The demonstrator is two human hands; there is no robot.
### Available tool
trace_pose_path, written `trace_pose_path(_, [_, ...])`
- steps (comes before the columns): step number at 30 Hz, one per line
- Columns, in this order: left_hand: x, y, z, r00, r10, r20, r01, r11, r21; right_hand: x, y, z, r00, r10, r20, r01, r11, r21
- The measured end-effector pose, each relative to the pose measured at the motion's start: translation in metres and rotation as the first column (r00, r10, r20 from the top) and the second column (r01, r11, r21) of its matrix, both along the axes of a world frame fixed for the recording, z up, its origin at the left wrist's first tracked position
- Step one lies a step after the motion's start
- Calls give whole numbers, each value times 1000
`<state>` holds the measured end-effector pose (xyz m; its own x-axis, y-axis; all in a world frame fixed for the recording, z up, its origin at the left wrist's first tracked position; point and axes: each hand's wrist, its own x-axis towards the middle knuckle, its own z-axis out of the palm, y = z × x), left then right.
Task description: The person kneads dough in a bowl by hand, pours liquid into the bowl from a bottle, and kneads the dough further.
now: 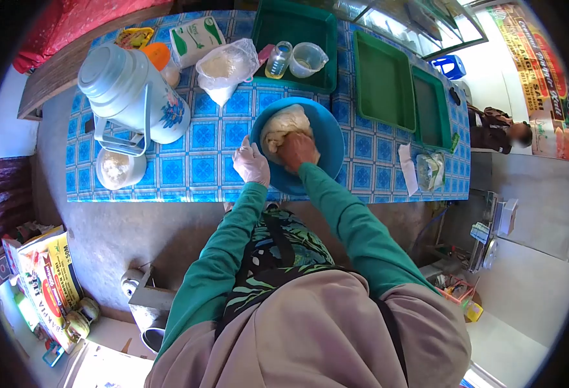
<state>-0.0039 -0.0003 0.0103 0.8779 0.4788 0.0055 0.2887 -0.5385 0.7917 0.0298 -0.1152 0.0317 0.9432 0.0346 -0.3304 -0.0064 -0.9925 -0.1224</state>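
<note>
A blue plastic basin (335,139) stands near the front edge of the table, with a lump of pale dough (287,120) inside. My right hand (297,152) presses down into the dough, its fingers curled and partly sunk out of sight. At the basin's left side, my left hand (252,164), in a thin whitish glove, grips the rim. Just behind the basin lies a plastic bag of white powder (227,64).
A large light-blue thermos (126,90) and a tub of white powder (120,169) stand left. Behind, a green tray (268,18) holds an oil bottle (278,61) and a clear measuring cup (308,59). More green trays (385,81) and a clear container (430,172) lie right. A person (501,129) is beyond.
</note>
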Motion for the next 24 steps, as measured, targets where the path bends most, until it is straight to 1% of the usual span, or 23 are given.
trace_pose_path(1, [-2,-1,-1,1000,5,22,-5,1000,-2,-3,2,-10,980,-198,32,192,972,133])
trace_pose_path(2, [-4,-1,-1,1000,18,12,-17,999,-35,-5,4,-19,923,-383,37,360,892,274])
trace_pose_path(3, [-2,2,-3,1000,27,1,-27,998,-64,-9,3,-23,885,-465,-15,429,803,413])
trace_pose_path(4, [-1,4,-3,999,31,13,-31,998,-59,-7,-5,-33,888,-461,-7,420,803,423])
trace_pose_path(5, [0,7,-4,999,27,24,-25,996,-90,-3,-17,-44,993,-115,-3,97,829,551])
trace_pose_path(6, [1,8,-6,999,21,31,-17,992,-122,-3,-31,-47,970,240,50,-213,725,655])
trace_pose_path(7, [3,12,-7,999,-13,40,16,998,-67,-7,-41,-20,969,240,52,-214,725,655])
trace_pose_path(9, [6,15,-7,999,-25,47,27,998,-59,-17,-50,88,905,417,-88,-296,763,574])
trace_pose_path(10, [8,14,-5,998,-29,59,32,998,-52,-17,-55,118,902,433,-13,-371,788,491])
trace_pose_path(11, [8,14,0,998,-50,28,51,998,-29,-18,-56,140,891,449,63,-435,806,401])
trace_pose_path(12, [8,15,-2,998,-56,27,57,998,-27,-16,-51,156,894,444,63,-430,808,403])
trace_pose_path(13, [9,15,-5,998,-58,37,60,998,-30,-11,-45,169,916,290,276,-391,795,463])
trace_pose_path(14, [9,15,-8,997,-59,45,61,998,-34,-7,-39,173,882,108,458,-367,768,525])
trace_pose_path(15, [9,14,-6,997,-58,47,59,998,-34,0,-34,145,862,66,502,-359,780,513])
trace_pose_path(16, [9,14,-5,997,-67,42,69,997,-35,-7,-23,101,861,68,503,-362,778,514])
trace_pose_path(17, [8,15,-4,996,-76,35,78,996,-34,-20,-9,48,761,203,616,-366,919,149])
trace_pose_path(18, [8,14,-22,997,-69,36,70,997,-30,-23,-8,23,705,292,646,-348,937,-43])
trace_pose_path(19, [8,9,-55,992,-41,122,52,995,-86,-26,-7,-2,647,380,661,-305,924,-232])
trace_pose_path(20, [18,11,-71,976,-1,218,31,990,-137,-15,-11,-10,625,522,580,-431,851,-301])
trace_pose_path(21, [9,15,-11,997,-74,28,72,997,37,-17,-12,2,616,584,529,-495,809,-316])
trace_pose_path(22, [6,14,-10,998,-56,35,56,998,3,-19,-13,15,602,642,475,-558,764,-324])
trace_pose_path(23, [8,15,-7,998,-67,23,67,998,-8,3,-12,89,851,521,66,-523,852,13])
trace_pose_path(24, [6,16,-5,997,-76,5,76,997,-25,17,-13,131,816,395,-422,-304,914,268])
